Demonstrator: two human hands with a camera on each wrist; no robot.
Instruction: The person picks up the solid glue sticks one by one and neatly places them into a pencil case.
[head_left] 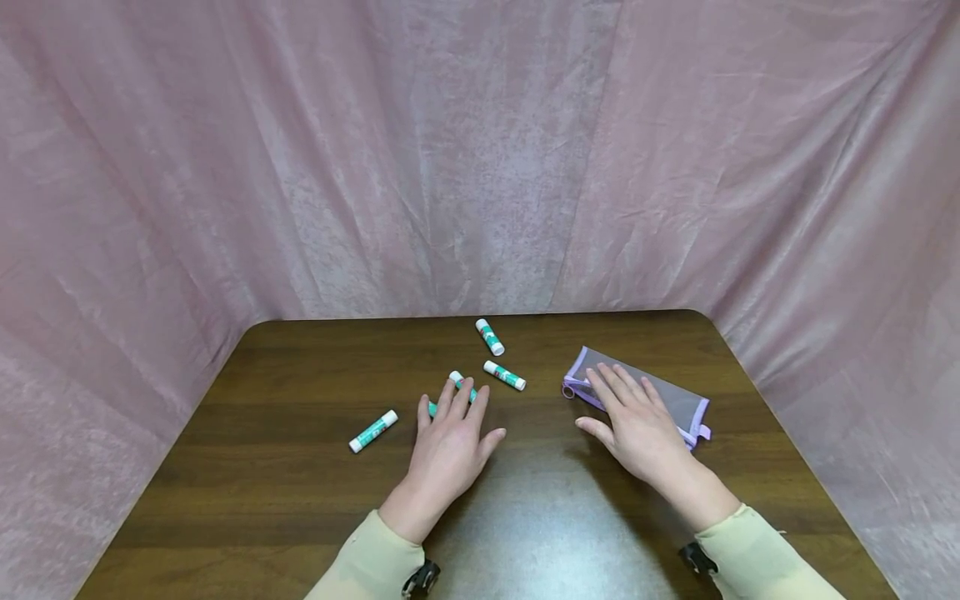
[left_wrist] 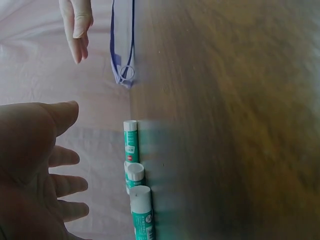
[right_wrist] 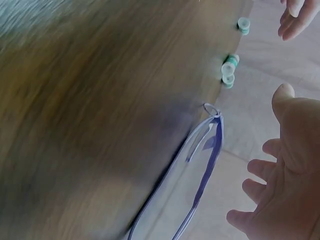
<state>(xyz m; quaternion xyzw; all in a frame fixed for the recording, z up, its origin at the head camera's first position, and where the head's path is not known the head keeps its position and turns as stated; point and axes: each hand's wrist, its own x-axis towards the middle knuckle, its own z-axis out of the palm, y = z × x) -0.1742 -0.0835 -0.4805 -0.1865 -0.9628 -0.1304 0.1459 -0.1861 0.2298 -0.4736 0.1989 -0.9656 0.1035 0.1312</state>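
Observation:
My left hand hovers above the table with its fingers straight and holds nothing. Below its fingertips, partly hidden, lie two green-and-white glue sticks, one of them poking out past the fingers. To the left of that hand is another glue stick. Two more glue sticks, one nearer and one farther back, rest beyond it. My right hand is held flat over a lilac mesh zip pouch, covering part of it. In the right wrist view, a gap shows between this hand and the pouch.
The brown wooden table has rounded far corners. Pink curtains hang behind it and along both sides. A ring pull sticks out at the pouch's left end, and a small tab at its right.

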